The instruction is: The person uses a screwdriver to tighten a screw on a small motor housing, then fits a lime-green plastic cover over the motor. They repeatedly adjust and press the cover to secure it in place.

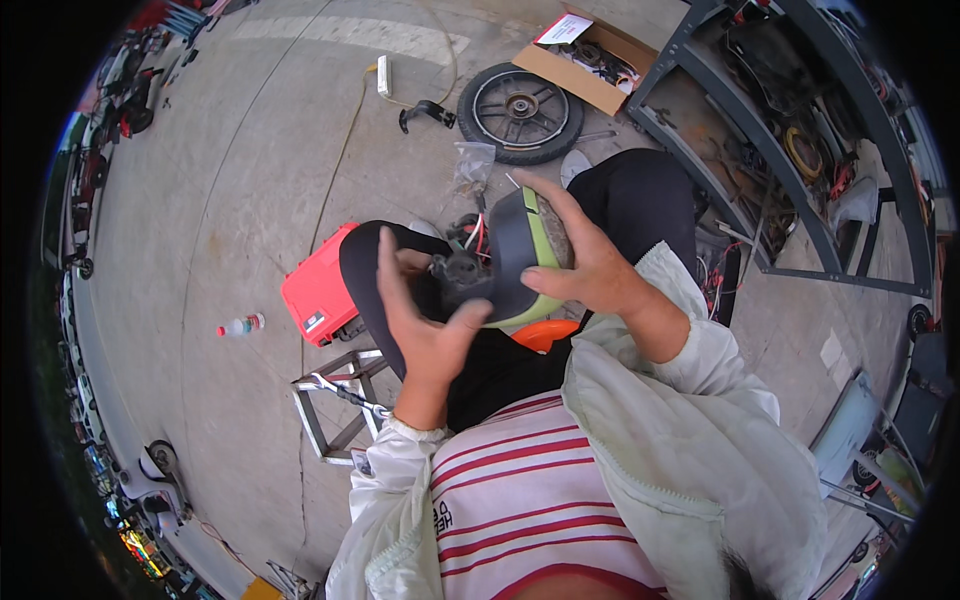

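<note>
My right hand (598,265) grips a rounded housing with dark grey and lime-green bands (512,255) from its right side, thumb and fingers spread around the edge. Red and white wires (480,238) come out near its far left edge. A small black part (462,268) sits at the housing's left side; whether it is fixed there I cannot tell. My left hand (430,325) is open beside this black part, thumb and fingers apart and slightly blurred. A clear plastic bag (474,165) shows just beyond the wires.
A wheel with a black tyre (520,112) lies ahead, near an open cardboard box (570,70) of parts. A metal rack (780,150) stands at right. On the left are a red case (318,285), a bottle (241,325) and a metal frame (335,415). A power strip (384,76) lies farther off.
</note>
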The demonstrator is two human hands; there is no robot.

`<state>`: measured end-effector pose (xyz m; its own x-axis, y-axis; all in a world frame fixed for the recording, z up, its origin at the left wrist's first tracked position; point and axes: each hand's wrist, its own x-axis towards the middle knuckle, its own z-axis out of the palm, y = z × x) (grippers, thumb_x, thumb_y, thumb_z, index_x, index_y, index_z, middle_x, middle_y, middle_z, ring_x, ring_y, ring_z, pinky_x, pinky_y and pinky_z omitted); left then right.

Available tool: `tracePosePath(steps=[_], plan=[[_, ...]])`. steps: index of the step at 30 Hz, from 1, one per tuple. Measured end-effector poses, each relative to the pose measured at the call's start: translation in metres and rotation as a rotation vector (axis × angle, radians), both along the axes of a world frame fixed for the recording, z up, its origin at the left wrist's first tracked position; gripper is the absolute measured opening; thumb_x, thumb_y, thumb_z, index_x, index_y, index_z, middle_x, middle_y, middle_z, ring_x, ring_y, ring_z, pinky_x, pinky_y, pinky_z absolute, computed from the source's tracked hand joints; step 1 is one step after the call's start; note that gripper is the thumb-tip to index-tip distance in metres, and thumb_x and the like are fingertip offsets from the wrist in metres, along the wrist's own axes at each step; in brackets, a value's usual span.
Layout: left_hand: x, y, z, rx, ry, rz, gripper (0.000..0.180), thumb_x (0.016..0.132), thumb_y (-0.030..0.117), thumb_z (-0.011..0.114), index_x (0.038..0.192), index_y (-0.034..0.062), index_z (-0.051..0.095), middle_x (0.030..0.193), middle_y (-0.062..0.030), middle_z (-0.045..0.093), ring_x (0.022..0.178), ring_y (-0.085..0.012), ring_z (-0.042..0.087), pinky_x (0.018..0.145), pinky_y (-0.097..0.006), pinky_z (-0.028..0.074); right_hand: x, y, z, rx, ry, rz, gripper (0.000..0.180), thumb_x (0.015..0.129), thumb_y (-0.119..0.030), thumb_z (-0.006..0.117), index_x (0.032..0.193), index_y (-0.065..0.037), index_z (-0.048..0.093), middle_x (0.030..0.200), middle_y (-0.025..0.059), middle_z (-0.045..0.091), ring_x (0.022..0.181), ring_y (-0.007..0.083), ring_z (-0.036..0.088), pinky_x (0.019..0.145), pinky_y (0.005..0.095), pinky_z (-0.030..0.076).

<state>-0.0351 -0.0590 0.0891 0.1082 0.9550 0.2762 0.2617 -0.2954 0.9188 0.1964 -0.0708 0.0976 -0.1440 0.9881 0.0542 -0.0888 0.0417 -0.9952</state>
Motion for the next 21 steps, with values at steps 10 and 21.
tracePosePath(steps=[10,21], plan=[[0.005,0.033,-0.002,-0.776,-0.146,-0.559,0.112,0.07,0.027,0.089,0.156,-0.0076,0.027,0.148,-0.019,0.047,0.136,-0.0264,0.047,0.114,-0.036,0.035,0.019,0.012,-0.017,-0.124,0.204,0.155,0.077,0.083,-0.027,0.079,0.149,-0.004,0.046,0.145,0.0127,0.05,0.13,0.0215,0.051,0.112,0.0336,0.038],[0.037,0.021,-0.068,-0.469,0.014,-0.103,0.103,0.071,0.032,0.091,0.144,-0.0175,0.038,0.132,-0.0237,0.052,0.122,-0.0298,0.057,0.104,-0.037,0.046,-0.011,0.011,-0.053,0.081,-0.155,-0.526,0.023,0.091,-0.012,0.074,0.109,0.001,0.07,0.108,0.0099,0.062,0.101,0.019,0.061,0.091,0.0301,0.048]])
